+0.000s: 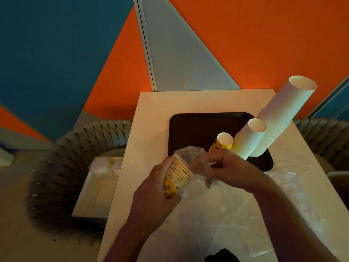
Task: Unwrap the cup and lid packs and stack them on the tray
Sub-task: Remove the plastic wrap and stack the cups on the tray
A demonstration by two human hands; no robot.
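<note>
My left hand grips a short stack of yellow patterned cups, tilted over the table, half inside a clear plastic wrap. My right hand pinches that wrap at the cups' open end. On the black tray stand three stacks: a small yellow cup stack, a medium white cup stack and a tall white cup stack.
Loose clear plastic wraps lie over the white table near me. A white box holding wrapped lid packs sits on the woven chair to the left. Another woven chair stands at the right.
</note>
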